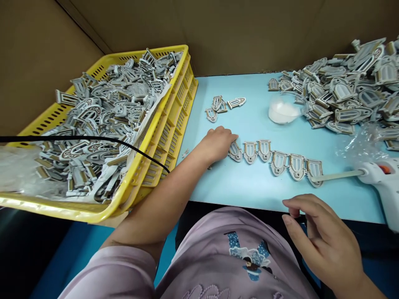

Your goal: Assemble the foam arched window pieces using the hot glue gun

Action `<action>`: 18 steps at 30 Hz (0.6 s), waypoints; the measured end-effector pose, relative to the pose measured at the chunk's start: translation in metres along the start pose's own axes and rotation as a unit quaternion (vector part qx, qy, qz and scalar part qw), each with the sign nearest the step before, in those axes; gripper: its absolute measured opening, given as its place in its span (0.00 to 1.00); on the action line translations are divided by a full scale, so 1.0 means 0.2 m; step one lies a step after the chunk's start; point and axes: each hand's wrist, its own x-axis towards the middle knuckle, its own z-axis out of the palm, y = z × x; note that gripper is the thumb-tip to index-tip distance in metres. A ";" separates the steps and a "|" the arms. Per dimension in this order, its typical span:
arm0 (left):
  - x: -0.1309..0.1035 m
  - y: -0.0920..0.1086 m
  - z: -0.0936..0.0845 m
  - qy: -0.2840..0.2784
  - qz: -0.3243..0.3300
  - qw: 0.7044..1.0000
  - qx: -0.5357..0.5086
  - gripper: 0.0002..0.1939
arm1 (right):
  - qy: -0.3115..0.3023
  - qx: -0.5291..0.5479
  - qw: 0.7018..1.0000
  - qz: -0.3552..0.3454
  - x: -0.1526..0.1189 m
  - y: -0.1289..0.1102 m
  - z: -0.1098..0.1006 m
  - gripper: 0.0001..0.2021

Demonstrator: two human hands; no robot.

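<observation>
My left hand [220, 144] reaches over the blue tabletop, fingers bent down at the upper edge of a small arched window-shaped piece [235, 152], the leftmost of a row. Part of its grip is hidden behind the back of the hand. Several similar grey-white pieces [279, 162] lie to the right, rounded ends towards me. Near the table's front edge my right hand [326, 243] hovers with thumb and index finger apart, holding nothing visible. A white glue gun [385, 187] lies at the right, its glue stick [339, 175] reaching over the rightmost piece.
On the left stands a yellow crate [179, 108] heaped with such pieces, a black cable [124, 143] across it. A large pile [343, 91] fills the back right, beside a white cup-like container [282, 111] and clear plastic [363, 143]. Several loose pieces [217, 102] lie farther back.
</observation>
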 end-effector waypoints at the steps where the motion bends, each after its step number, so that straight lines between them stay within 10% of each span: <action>1: -0.01 0.00 0.00 0.010 -0.014 1.000 0.009 0.22 | 0.000 0.004 1.000 0.007 0.00 0.00 0.00 0.14; 9: -0.33 0.18 -0.01 0.149 -0.095 0.984 -0.039 0.13 | -0.036 0.249 0.934 0.254 0.08 0.03 0.10 0.15; 13: -0.51 0.35 0.02 0.254 -0.053 0.956 -0.139 0.15 | -0.028 0.404 0.884 0.232 0.17 0.04 0.17 0.17; 18: -0.62 0.42 0.02 0.178 -0.052 0.864 -0.469 0.24 | -0.049 0.441 0.870 0.216 0.26 -0.04 0.12 0.13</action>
